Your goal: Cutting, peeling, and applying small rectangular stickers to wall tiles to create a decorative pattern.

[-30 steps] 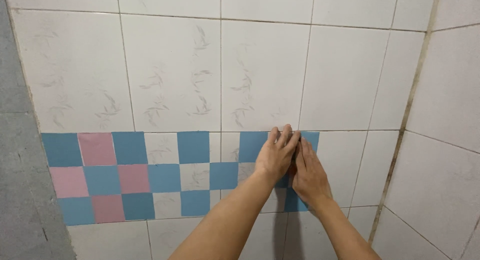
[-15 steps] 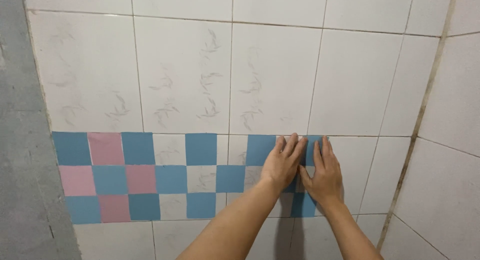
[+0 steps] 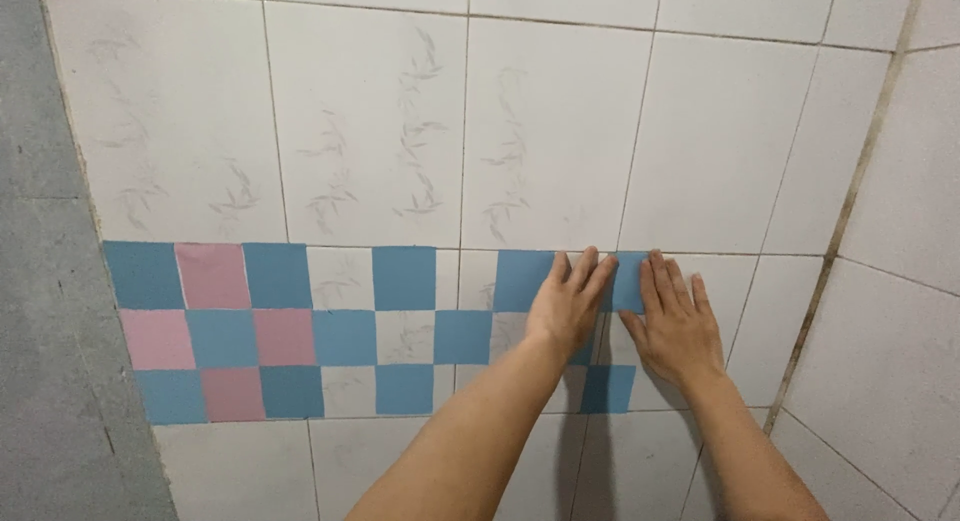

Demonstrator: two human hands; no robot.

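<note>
Your two hands press a blue square sticker [image 3: 628,281] onto the white tiled wall [image 3: 540,131]
Left hand [image 3: 567,306] and right hand [image 3: 677,326] lie flat, grasping nothing; next, probably, smooth its edges outward

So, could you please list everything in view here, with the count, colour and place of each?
Blue squares: about eleven showing, blue, in the checkered band on the wall; one sits partly under the hands.
Pink squares: four, pink, at the band's left end.
Wall tiles: many, white with faint grey leaf marks, above and below the band.
Side wall: one, white tiles with dark grout, on the right.
Grey strip: one, bare grey, left edge.
Left hand: one, flat on the band.
Right hand: one, flat on the wall beside it.
</note>
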